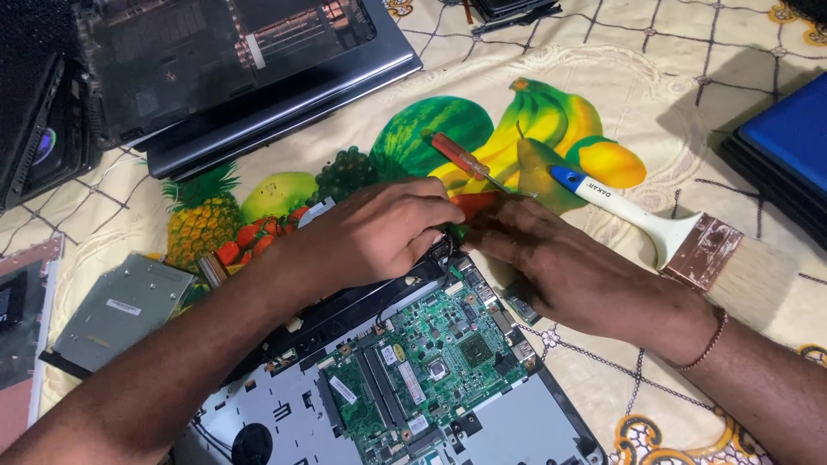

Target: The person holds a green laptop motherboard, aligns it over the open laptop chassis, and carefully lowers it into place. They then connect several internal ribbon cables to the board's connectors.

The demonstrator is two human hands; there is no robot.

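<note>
left hand [379, 232] fingers curled nearly shut, tips on the top corner of the opened laptop [405, 379], 12 o'clock of its green board [431, 362]. right hand [568, 271] fingers narrow, pressed at the same corner; can't tell what they pinch. red screwdriver [461, 157] at 12 o'clock of the hands, brush [663, 228] at 2 o'clock, optical drive [121, 310] at 9 o'clock on the bench [689, 86].

Home repair bench: opened laptops [241, 77] on a fruit-print tablecloth [689, 77].
</note>
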